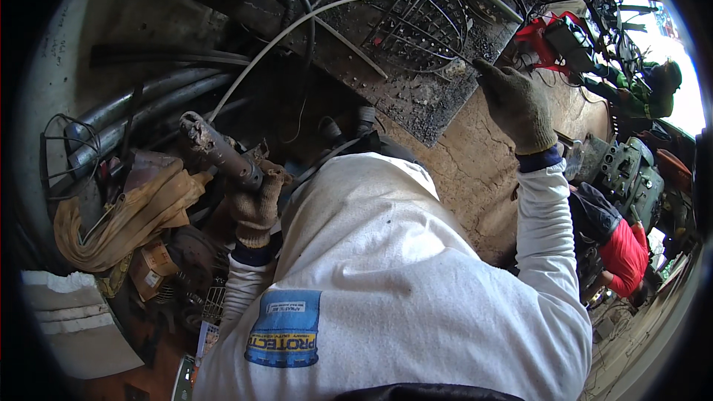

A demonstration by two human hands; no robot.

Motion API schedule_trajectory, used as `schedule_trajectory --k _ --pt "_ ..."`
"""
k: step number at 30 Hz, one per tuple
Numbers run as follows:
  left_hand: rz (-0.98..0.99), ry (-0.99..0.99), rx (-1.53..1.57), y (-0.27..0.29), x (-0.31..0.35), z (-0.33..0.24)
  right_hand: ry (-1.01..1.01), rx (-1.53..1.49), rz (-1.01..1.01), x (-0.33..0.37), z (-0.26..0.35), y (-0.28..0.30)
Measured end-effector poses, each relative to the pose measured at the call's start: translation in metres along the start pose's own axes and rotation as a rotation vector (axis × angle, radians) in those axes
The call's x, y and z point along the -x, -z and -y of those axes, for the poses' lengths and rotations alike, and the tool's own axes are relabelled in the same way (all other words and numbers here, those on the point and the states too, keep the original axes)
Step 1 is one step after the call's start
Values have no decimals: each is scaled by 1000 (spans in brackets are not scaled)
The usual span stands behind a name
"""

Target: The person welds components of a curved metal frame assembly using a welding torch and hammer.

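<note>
My left hand (256, 208), in a brown knitted work glove, is closed round the lower end of a rusty metal tube (223, 154). The tube tilts up to the left, and its upper end is crusted and ragged. Gloved in the same way, my right hand (518, 108) reaches forward over the right edge of a dirty metal plate (416, 115). A finger stretches out towards a dark wire rack (423, 30) lying on that plate; whether it touches the rack I cannot tell. Nothing shows in the right hand.
A pale hose (312, 16) arches from behind the tube to the rack. Metal pipes (148, 96), a tan cloth (126, 215) and a cardboard box (154, 267) crowd the left. To the right, a person in a red shirt (622, 256) bends beside a grey-green engine part (631, 174); another person (653, 89) is beyond.
</note>
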State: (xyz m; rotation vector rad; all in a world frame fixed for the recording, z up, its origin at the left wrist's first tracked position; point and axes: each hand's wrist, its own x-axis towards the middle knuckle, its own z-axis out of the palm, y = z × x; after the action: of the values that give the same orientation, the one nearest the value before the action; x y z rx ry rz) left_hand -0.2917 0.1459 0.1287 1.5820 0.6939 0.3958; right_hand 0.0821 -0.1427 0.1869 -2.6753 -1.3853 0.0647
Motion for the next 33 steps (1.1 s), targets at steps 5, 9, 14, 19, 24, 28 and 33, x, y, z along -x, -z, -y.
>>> schedule_trajectory --k 5,9,14,19,24,28,33 --pt "-49 67 85 -1 2 -3 -46 29 66 -2 13 10" --pt "-22 50 76 -1 -1 -7 -63 67 96 0 16 12" --pt "11 51 28 2 1 -6 -49 18 59 2 14 9" --pt "22 44 10 2 -1 -7 -87 29 135 -5 21 22" --pt "-44 -4 114 -5 0 -9 -6 54 84 -2 16 30" --pt "9 -12 173 -5 2 3 -17 -5 51 8 10 29" --pt "-23 96 285 -17 -5 3 -34 37 82 7 17 31"
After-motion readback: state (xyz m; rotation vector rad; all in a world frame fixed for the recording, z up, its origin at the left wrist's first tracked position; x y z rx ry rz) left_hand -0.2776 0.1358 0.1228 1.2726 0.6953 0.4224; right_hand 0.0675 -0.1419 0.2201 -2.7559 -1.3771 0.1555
